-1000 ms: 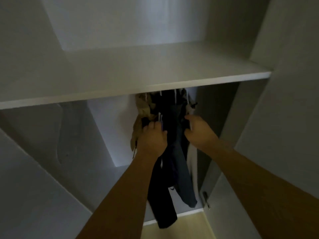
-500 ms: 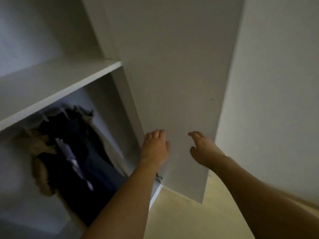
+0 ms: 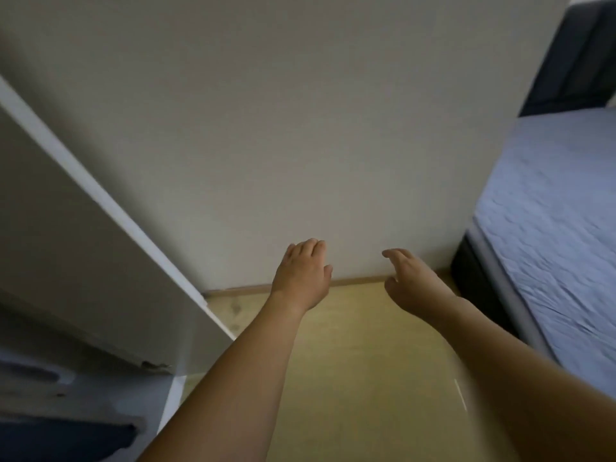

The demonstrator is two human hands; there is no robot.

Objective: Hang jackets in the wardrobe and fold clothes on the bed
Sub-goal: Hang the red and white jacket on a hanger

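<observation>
My left hand (image 3: 301, 275) and my right hand (image 3: 411, 281) are stretched out in front of me in mid-air, fingers relaxed, holding nothing. The open white wardrobe door (image 3: 83, 235) slants across the left. At the bottom left a blurred strip of the wardrobe's inside shows dark cloth (image 3: 63, 438). The bed (image 3: 560, 235) with a blue-grey sheet lies at the right; no clothes show on the visible part of it.
A plain white wall (image 3: 283, 128) faces me, with a skirting board along its foot. Light wooden floor (image 3: 350, 361) runs between the wardrobe door and the bed. The bed's dark headboard (image 3: 580, 55) stands at the top right.
My view has swung right, away from the hanging clothes to the wall and bed. Both hands let go of the dark garments and now hang free in front of me.
</observation>
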